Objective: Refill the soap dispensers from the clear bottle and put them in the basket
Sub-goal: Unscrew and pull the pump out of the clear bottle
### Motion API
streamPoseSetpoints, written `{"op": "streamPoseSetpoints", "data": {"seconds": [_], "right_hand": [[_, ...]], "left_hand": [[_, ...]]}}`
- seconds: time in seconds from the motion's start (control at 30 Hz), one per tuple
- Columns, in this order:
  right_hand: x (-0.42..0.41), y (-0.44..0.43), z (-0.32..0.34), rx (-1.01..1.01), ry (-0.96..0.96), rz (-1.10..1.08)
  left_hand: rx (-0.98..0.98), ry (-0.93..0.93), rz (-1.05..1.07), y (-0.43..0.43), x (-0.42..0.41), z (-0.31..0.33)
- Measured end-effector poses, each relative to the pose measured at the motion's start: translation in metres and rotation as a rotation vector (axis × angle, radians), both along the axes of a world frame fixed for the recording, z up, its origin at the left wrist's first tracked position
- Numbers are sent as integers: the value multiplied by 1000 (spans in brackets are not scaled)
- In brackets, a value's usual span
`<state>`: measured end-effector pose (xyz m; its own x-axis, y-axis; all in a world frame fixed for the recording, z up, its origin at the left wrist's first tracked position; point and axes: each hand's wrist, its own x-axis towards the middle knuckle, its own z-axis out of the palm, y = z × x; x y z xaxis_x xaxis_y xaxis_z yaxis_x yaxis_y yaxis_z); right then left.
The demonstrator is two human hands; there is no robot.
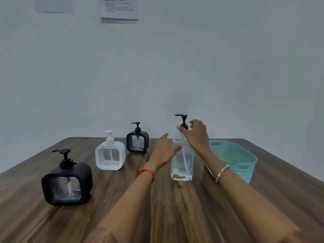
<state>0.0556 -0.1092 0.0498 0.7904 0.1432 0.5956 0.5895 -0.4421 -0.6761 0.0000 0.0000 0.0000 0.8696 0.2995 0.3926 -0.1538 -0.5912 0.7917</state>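
The clear bottle (182, 162) with a black pump (182, 121) stands on the wooden table (122, 199), holding some clear liquid. My right hand (196, 134) pinches the pump's collar at the bottle neck. My left hand (164, 151) reaches to the bottle's left side, thumb touching its wall, fingers straight. Three dispensers stand to the left: a black one (67, 183) nearest, a white one (110, 155) in the middle, a small black one (137, 141) at the back. The teal basket (245, 160) sits right of the bottle.
A pale wall rises behind the table's far edge, with papers (120, 9) pinned high up. The table's left and right edges slant toward me.
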Motion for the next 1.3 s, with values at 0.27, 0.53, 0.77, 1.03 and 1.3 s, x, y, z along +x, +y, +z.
{"op": "streamPoseSetpoints", "data": {"seconds": [0.27,0.53,0.77,1.03,1.3], "right_hand": [[27,16,0,-25,45,-1],[45,-1,-1,131,115,389],[61,-17,2,248,425,814],[44,-4,1,134,115,277],[34,-9,5,239,208,379]], "left_hand": [[-141,-125,-154,-8,32,11],[-128,-71,-157,-2,44,7],[-165,-76,-144,-2,41,6],[-197,-104,-67,-4,40,0],[-159,-138,-22,-5,39,2]]}}
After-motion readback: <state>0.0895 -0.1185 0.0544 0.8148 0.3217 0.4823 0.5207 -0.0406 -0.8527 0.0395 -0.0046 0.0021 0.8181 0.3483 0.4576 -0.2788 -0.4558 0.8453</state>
